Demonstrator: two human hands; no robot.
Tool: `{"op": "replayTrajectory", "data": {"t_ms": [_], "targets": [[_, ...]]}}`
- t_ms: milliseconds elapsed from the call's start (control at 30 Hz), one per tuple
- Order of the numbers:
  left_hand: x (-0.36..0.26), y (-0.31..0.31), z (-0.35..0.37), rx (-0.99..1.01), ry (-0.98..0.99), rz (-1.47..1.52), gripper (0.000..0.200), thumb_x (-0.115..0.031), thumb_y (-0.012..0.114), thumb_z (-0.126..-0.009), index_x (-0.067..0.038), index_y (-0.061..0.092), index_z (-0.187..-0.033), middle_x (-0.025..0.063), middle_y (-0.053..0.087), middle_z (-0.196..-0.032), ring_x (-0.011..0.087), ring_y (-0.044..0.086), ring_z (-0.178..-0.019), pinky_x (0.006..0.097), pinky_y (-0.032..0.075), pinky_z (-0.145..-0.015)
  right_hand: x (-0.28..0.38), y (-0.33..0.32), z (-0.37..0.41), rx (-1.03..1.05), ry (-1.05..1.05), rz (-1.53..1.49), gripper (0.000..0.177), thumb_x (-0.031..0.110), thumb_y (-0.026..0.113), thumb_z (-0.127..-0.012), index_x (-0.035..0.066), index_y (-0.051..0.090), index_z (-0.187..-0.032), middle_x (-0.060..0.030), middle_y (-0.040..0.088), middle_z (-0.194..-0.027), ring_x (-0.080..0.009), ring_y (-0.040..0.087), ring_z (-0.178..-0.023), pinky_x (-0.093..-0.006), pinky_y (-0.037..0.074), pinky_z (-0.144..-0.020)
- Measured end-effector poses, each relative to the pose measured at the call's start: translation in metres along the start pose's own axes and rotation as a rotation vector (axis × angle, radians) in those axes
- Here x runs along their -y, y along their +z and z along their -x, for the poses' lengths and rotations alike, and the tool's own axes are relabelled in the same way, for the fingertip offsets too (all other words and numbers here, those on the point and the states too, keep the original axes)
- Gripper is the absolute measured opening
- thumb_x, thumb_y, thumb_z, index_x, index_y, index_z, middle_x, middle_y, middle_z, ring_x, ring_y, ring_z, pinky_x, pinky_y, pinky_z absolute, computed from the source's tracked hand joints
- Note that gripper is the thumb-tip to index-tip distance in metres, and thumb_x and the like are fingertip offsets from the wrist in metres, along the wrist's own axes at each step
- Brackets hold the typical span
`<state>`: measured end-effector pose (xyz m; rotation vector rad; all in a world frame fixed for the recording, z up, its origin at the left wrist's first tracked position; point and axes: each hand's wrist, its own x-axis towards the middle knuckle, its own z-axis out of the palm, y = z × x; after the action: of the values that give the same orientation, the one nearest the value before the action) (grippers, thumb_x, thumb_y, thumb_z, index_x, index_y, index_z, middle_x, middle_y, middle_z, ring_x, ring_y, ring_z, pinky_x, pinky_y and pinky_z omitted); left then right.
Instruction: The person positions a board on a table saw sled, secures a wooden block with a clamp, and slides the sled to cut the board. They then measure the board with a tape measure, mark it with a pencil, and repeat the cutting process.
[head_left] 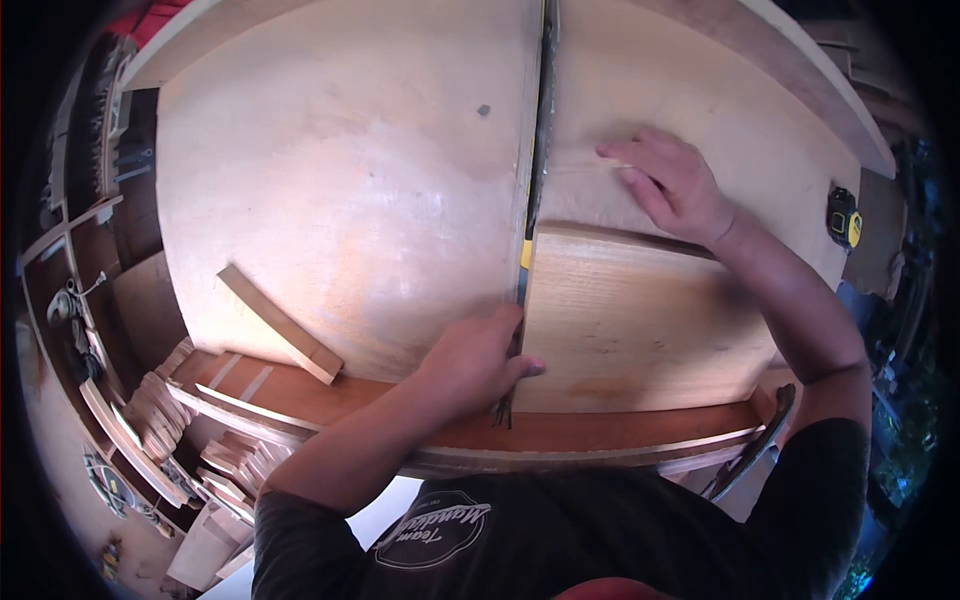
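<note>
A wide pale wooden board (pixel 640 320) lies on the right half of the plywood table (pixel 330 170), its left edge along a dark slot (pixel 545 110) that runs away from me. My left hand (pixel 478 362) is at the near end of the slot, by the board's lower left edge; its fingertips are partly hidden, and what they hold, if anything, cannot be made out. Over the table just beyond the board's far edge is my right hand (pixel 668 185), fingers bent and apart, holding nothing visible. A yellow piece (pixel 526 254) shows in the slot beside the board.
A narrow wood strip (pixel 280 322) lies at the left. A black and yellow tape measure (pixel 843 217) sits at the right edge. Raised wooden rails (pixel 770 60) border the far side; shelves with tools (pixel 75 310) and stacked wood pieces (pixel 235 465) are at the left.
</note>
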<state>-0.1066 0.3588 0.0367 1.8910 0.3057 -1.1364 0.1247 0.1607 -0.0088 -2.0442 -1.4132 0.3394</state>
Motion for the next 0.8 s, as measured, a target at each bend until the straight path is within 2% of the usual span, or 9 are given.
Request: {"op": "replayTrajectory", "data": {"t_ms": [33,100,300,400,533,633,700,767,800], "targets": [[0.001,0.001,0.001,-0.025,0.009,-0.010,0.048,-0.033,0.074,-0.085,-0.001,0.053,-0.114,0.0186,0.068,-0.091,0.0365,0.067,-0.088,0.0446,0.052,-0.078,-0.005,0.000,0.002,-0.014,-0.020,0.015,0.031,0.008,0.062,-0.087,0.010,0.066,-0.117,-0.0096,0.059,-0.082,-0.0285,0.060,-0.078,-0.0400,0.052,-0.070],[0.005,0.004,0.003,-0.086,0.112,-0.024,0.044,-0.032,0.073,-0.086,-0.001,0.055,-0.112,0.0178,0.067,-0.093,0.0352,0.065,-0.090,0.0437,0.051,-0.081,-0.022,-0.001,0.006,-0.359,0.041,0.099,0.027,0.012,0.060,-0.091,0.009,0.066,-0.117,-0.0143,0.064,-0.090,-0.0330,0.062,-0.087,-0.0423,0.053,-0.078],[0.025,0.017,-0.010,-0.226,0.317,-0.177,0.049,-0.036,0.071,-0.087,0.004,0.057,-0.111,0.0184,0.068,-0.096,0.0359,0.066,-0.095,0.0466,0.049,-0.088,-0.022,-0.054,0.018,-0.259,0.356,0.474,0.028,0.015,0.063,-0.091,0.007,0.065,-0.117,-0.0168,0.065,-0.107,-0.0345,0.061,-0.104,-0.0436,0.049,-0.091],[0.023,0.013,-0.020,-0.123,0.263,-0.181,0.045,-0.039,0.069,-0.089,0.004,0.062,-0.101,0.0163,0.070,-0.085,0.0322,0.068,-0.086,0.0451,0.051,-0.084,0.055,-0.063,0.042,-0.455,0.158,0.494,0.024,0.016,0.065,-0.090,0.006,0.065,-0.111,-0.0164,0.064,-0.105,-0.0357,0.059,-0.102,-0.0415,0.048,-0.091],[0.003,0.003,-0.002,-0.061,0.175,-0.239,0.045,-0.041,0.068,-0.090,0.004,0.065,-0.093,0.0140,0.070,-0.078,0.0212,0.068,-0.063,0.0358,0.055,-0.070,0.220,-0.062,0.131,-0.254,0.406,-0.318,0.015,0.013,0.064,-0.090,0.003,0.057,-0.082,-0.0060,0.061,-0.079,-0.0190,0.059,-0.075,-0.0307,0.048,-0.072],[-0.005,-0.007,0.010,-0.187,0.168,-0.487,0.048,-0.046,0.066,-0.090,0.002,0.067,-0.093,0.0150,0.070,-0.080,0.0249,0.069,-0.069,0.0369,0.055,-0.075,0.301,0.004,0.219,-0.329,0.188,-0.655,0.039,0.020,0.065,-0.092,0.009,0.039,-0.066,-0.0020,0.051,-0.066,-0.0108,0.047,-0.061,-0.0260,0.039,-0.054],[-0.002,0.001,0.031,-0.311,0.179,-0.590,0.049,-0.048,0.065,-0.089,0.001,0.067,-0.094,0.0159,0.071,-0.084,0.0269,0.070,-0.074,0.0380,0.055,-0.077,0.321,0.069,0.268,-0.393,0.330,-0.671,0.042,0.012,0.069,-0.088,0.010,0.035,-0.062,-0.0011,0.045,-0.062,-0.0103,0.041,-0.055,-0.0286,0.032,-0.050],[0.000,0.012,0.084,-0.653,0.345,-0.593,0.048,-0.048,0.067,-0.087,-0.001,0.067,-0.098,0.0165,0.071,-0.092,0.0305,0.069,-0.086,0.0412,0.053,-0.082,0.320,0.125,0.299,-0.321,0.395,-0.372,0.042,0.008,0.070,-0.082,0.008,0.035,-0.060,-0.0039,0.038,-0.055,-0.0168,0.038,-0.048,-0.0304,0.031,-0.048],[0.009,0.019,0.110,-0.663,0.346,-0.589,0.048,-0.048,0.067,-0.087,-0.001,0.067,-0.098,0.0165,0.071,-0.092,0.0305,0.069,-0.086,0.0412,0.053,-0.082,0.317,0.146,0.305,-0.323,0.450,-0.280,0.041,0.009,0.070,-0.081,0.007,0.037,-0.057,-0.0073,0.041,-0.052,-0.0216,0.043,-0.045,-0.0329,0.034,-0.046]]}}
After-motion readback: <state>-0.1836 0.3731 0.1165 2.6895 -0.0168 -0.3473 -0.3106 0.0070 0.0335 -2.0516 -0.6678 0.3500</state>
